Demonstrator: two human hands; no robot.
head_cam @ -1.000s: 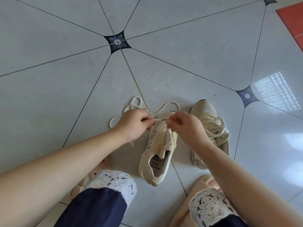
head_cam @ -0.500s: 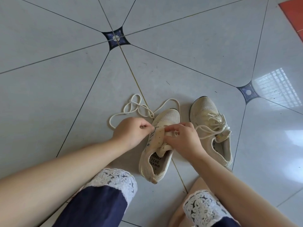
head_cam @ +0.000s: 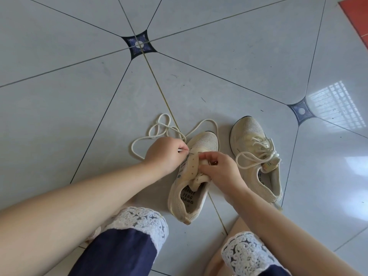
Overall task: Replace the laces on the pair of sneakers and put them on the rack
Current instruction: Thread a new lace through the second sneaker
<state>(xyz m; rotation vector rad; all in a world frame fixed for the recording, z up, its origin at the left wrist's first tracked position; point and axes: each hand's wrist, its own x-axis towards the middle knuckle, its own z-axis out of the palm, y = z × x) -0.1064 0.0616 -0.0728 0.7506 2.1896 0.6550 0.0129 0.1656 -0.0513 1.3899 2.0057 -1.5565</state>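
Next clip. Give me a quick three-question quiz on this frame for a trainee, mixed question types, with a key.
1. True or false: the nearer sneaker already has lace crossing all its eyelets.
2. Multiple choice: most of the loose lace lies A) on the floor beyond the left hand; B) coiled inside that sneaker; C) draped across a knee.
3. Fill in: the lace tip is pinched at the eyelets by the ___ hand, while the right hand grips the sneaker's upper.

Key: 1 false, its eyelets show empty; 2 A; 3 left.
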